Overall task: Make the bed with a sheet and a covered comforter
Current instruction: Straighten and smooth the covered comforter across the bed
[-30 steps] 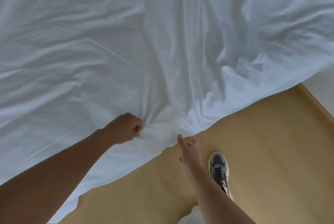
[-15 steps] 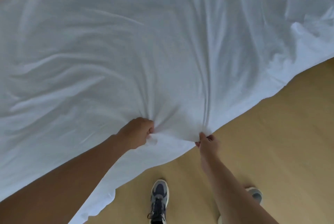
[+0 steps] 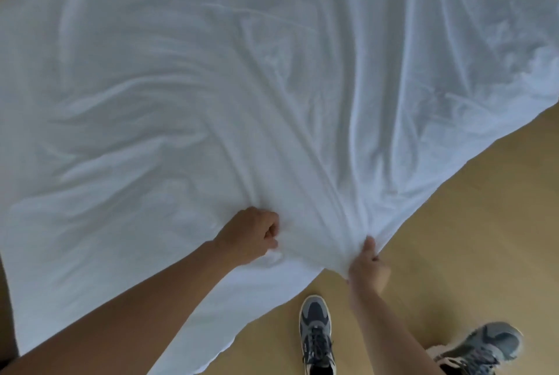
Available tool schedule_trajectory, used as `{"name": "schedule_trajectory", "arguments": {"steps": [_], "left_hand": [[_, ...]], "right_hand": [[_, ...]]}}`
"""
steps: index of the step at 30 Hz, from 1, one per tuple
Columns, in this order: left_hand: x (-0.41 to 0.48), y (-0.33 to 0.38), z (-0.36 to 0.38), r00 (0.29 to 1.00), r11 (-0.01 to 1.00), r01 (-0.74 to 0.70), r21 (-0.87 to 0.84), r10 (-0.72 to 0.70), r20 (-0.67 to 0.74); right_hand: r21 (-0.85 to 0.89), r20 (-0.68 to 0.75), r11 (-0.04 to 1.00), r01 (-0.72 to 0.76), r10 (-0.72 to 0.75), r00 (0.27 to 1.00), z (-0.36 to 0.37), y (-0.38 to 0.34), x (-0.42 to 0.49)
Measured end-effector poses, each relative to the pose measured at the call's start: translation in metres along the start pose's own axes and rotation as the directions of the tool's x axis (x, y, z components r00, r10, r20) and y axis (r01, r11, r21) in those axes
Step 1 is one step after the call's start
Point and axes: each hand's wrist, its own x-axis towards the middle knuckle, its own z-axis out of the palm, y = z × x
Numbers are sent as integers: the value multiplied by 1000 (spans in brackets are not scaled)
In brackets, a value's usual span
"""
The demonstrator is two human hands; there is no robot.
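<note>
A white sheet [image 3: 242, 87] lies spread and wrinkled over the bed, filling most of the view. Its near edge hangs down toward the floor. My left hand [image 3: 251, 234] is fisted on top of the sheet and grips a bunch of the fabric a little in from the edge. My right hand [image 3: 367, 267] pinches the sheet's hanging edge, thumb on top. Folds fan out across the sheet from both grips. The mattress beneath is hidden.
A tan floor [image 3: 453, 238] runs along the bed's near side at lower right. My two grey sneakers [image 3: 316, 334] [image 3: 481, 347] stand on it close to the hanging edge. A dark strip shows at the far left edge.
My right hand went from open beside the edge to pinching it. Both hands have drawn the sheet toward me, and the folds now converge on them. My feet have shifted on the floor.
</note>
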Motion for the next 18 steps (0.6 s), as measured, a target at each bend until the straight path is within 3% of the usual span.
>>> {"name": "schedule_trajectory", "arguments": {"steps": [3,5,6,7,9,10,13,16,18], "left_hand": [[-31,-26,6,996,1000,-3,-25,5,84],[-47,-39,7,1000,998,-20,-57,20,3],[-52,-47,10,998,999,-40,12,41,-47],[-56,-54,13,996,987,-50,155,60,-60],[-66,-64,21,998,928,0,373,25,-63],[-69,-68,26,998,926,33,376,-11,-60],[-85,-76,37,997,985,53,165,-44,-60],[-111,-90,45,994,995,87,54,-83,-65],[-132,-105,52,988,994,110,-20,-111,-108]], "right_hand": [[47,175,996,-76,67,982,-3,33,-29],[45,420,992,-118,88,903,19,34,-52],[59,501,987,-149,100,860,34,33,-63],[58,506,985,-162,111,856,48,33,-73],[47,359,984,-173,145,922,69,39,-87],[45,260,987,-154,137,956,71,43,-92],[-69,90,989,-127,133,987,58,66,-98],[-4,191,987,-159,157,969,41,84,-102],[115,451,970,-215,142,881,44,91,-107]]}}
